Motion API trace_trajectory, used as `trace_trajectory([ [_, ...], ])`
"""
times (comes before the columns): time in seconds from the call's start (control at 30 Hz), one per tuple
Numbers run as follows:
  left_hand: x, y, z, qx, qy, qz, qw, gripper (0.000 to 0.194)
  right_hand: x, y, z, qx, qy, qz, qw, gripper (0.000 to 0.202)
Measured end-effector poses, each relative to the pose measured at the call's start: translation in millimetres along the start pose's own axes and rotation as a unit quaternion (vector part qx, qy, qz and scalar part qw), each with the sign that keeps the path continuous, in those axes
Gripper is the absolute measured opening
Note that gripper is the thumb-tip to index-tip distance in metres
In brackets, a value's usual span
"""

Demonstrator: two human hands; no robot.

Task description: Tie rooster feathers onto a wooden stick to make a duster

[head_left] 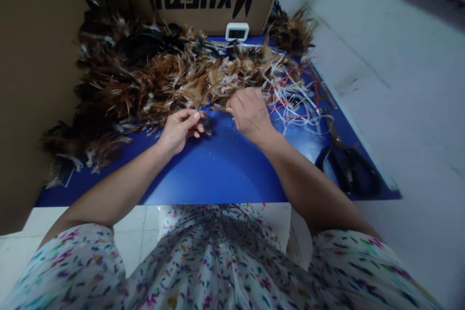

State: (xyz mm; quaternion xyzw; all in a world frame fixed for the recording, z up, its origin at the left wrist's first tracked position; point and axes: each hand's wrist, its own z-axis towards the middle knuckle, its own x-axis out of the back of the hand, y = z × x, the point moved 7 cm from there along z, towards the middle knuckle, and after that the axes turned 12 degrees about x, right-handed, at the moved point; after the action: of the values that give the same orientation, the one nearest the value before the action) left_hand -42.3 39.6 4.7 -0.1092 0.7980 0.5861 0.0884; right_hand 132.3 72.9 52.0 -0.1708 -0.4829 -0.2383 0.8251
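A wide heap of brown and black feathers (156,77) covers the back of the blue table (218,169). In front of the heap, my left hand (182,128) pinches a small dark feather between thumb and forefinger, its other fingers curled below. My right hand (250,111) is closed at the heap's front edge, its fingertips pressed on a thin brown feather that points toward my left hand. The two hands are a short gap apart. White and red strings (294,101) lie tangled just right of my right hand.
Black-handled scissors (348,167) lie at the right front, beside my right forearm. Behind the feathers stand a cardboard box (203,2) and a small white device with a dark screen (237,32). Another cardboard panel (36,82) borders the left side.
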Motion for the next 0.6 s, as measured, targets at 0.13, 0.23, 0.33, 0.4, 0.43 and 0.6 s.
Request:
trace_trajectory([
  [0.13, -1.1, -1.4, -0.4, 0.015, -0.008, 0.001, 1.000, 0.036, 1.1, -1.5, 0.3, 0.014, 0.000, -0.026, 1.000, 0.043],
  [0.23, -2.7, -2.7, -0.8, 0.022, -0.019, 0.002, 1.000, 0.037, 1.5, -3.2, 0.6, 0.024, 0.002, -0.038, 0.999, 0.043],
  [0.33, -3.4, -2.6, -1.0, 0.022, -0.022, 0.004, 0.999, 0.037, 1.8, -4.3, 1.2, 0.032, 0.005, -0.041, 0.999, 0.044],
  [0.4, -3.5, -2.5, -0.7, 0.023, -0.021, 0.007, 0.999, 0.038, 1.8, -5.4, 1.7, 0.041, -0.003, -0.057, 0.998, 0.047],
  [0.43, -3.4, -2.4, -0.5, 0.022, -0.022, 0.006, 1.000, 0.039, 2.3, -6.2, 1.9, 0.043, -0.006, -0.065, 0.997, 0.049],
  [0.6, -0.8, -0.8, 1.0, -0.006, -0.009, -0.005, 1.000, 0.039, 16.0, -14.7, 0.5, 0.010, 0.048, 0.006, 0.999, 0.039],
])
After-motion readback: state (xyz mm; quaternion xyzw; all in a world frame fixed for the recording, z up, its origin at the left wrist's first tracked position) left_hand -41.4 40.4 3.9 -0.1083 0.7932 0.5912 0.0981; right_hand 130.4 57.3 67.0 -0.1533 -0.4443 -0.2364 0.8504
